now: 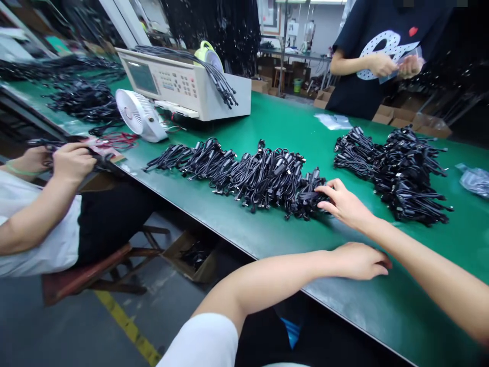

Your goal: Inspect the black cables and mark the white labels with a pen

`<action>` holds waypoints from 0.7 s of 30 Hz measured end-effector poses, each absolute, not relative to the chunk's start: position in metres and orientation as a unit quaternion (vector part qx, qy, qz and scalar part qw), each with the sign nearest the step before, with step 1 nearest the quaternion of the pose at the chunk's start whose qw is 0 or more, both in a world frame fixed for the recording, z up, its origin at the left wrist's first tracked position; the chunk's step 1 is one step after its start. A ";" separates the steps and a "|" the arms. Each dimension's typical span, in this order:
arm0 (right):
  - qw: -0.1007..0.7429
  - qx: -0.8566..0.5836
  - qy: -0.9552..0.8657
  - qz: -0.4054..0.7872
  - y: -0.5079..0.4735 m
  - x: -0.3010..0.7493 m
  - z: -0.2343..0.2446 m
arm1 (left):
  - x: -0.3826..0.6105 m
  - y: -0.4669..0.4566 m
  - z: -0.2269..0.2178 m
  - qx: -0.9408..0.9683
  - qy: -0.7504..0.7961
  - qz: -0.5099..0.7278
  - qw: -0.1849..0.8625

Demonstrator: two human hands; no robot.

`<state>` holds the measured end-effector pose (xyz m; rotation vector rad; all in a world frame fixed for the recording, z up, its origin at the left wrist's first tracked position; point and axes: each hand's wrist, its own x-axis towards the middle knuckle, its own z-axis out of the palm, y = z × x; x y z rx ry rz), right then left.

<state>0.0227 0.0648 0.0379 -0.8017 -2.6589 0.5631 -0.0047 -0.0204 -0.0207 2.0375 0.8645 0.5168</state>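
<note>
Right hand [344,204] is wide, fingers spread over the end of the cable row [244,178] and touching it; grip is unclear from this angle, it may only be resting there. Left hand [359,261] lies flat and empty on the green mat [290,132], palm down, near the bench edge and below the row. The row is bundled black cables lying across the mat, mid-bench. A second pile [397,173] of similar black cables sits just beyond the right hand, also on the mat. Far side: a tester [179,84] with a cable bunch draped over it, white fan [137,114] beside it. At left, a seated co-worker's hands [72,162] hold a black cable at the bench edge. Across the bench, a standing co-worker [367,66] has both hands together at chest height. Clear bag [476,179] lies on the mat at right. Cardboard box [194,257] on the floor holds more black cable.
</note>
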 end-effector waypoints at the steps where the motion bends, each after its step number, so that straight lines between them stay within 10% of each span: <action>1: 0.170 -0.293 -0.915 0.217 0.061 0.033 0.033 | -0.005 -0.021 -0.021 0.812 0.347 0.212 0.419; 7: 0.299 -0.381 -0.824 0.294 0.045 0.107 0.009 | -0.001 -0.026 -0.025 0.795 0.330 0.241 0.448; 15: 0.477 -0.428 -0.531 0.555 -0.002 0.160 0.024 | -0.030 -0.038 0.017 0.564 0.150 0.176 0.793; 21: 0.444 -0.373 -0.462 0.671 -0.021 0.173 0.027 | -0.037 -0.020 0.020 0.378 0.293 0.474 0.739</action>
